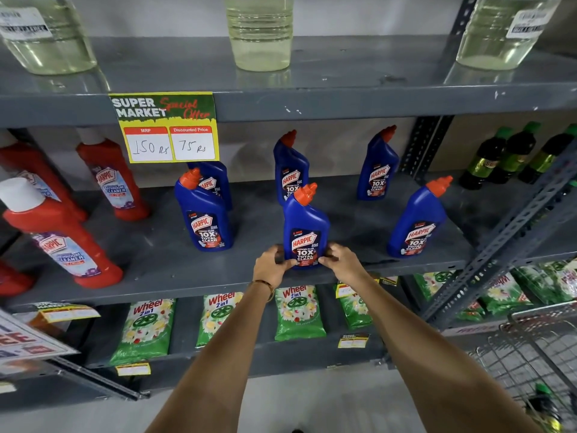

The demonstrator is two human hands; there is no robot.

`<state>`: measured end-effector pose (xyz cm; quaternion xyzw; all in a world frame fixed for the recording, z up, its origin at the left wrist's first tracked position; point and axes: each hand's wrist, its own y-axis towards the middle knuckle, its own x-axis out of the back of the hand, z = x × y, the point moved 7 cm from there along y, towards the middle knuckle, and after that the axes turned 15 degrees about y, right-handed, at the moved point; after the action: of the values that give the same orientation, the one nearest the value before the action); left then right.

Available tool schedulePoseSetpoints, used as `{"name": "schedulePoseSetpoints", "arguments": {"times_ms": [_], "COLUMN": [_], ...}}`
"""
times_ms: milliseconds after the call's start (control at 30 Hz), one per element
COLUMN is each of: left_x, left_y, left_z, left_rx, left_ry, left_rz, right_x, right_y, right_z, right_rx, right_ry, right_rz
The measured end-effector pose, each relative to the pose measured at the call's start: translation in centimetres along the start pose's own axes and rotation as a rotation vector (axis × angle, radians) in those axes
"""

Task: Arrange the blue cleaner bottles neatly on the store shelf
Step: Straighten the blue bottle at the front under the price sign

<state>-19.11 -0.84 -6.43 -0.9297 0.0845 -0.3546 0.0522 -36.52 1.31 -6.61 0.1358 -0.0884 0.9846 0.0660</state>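
Blue cleaner bottle (306,226) stands upright at near edge of middle shelf (156,260), centre, label facing camera. Left hand (271,264) and right hand (342,260) clamp its base from either side, fingertips touching the lower label; both hands equally near, bottle straight ahead between them. Long axis vertical, orange cap angled to the right. Five more blue bottles on same shelf: front left (204,214), front right (416,218), back middle (290,170), back right (376,165), and one back left (215,182) half hidden behind the price sign (165,126) and front-left bottle. Rows look loosely spaced; probably squaring this one into front row. Bottle's bottom edge hidden by fingers. Red bottles (112,179) far left, partly cut off.
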Motion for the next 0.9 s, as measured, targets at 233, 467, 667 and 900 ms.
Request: {"name": "schedulePoseSetpoints", "arguments": {"times_ms": [233, 467, 667, 900], "left_x": [0.0, -0.1, 2.3, 8.2], "left_y": [0.3, 0.2, -0.7, -1.6], "left_z": [0.1, 0.3, 2.5, 7.8], "left_rx": [-0.005, -0.018, -0.003, 0.005], "left_ry": [-0.027, -0.021, -0.026, 0.018], "left_rz": [0.009, 0.039, 0.043, 0.061], "right_x": [0.2, 0.2, -0.4, -4.3], "right_y": [0.2, -0.3, -2.0, -5.8], "right_z": [0.0, -0.4, -0.7, -0.1], "right_rx": [-0.011, -0.051, -0.068, -0.024], "right_ry": [0.016, 0.041, 0.094, 0.073], "right_rz": [0.028, 0.003, -0.213, -0.451]}}
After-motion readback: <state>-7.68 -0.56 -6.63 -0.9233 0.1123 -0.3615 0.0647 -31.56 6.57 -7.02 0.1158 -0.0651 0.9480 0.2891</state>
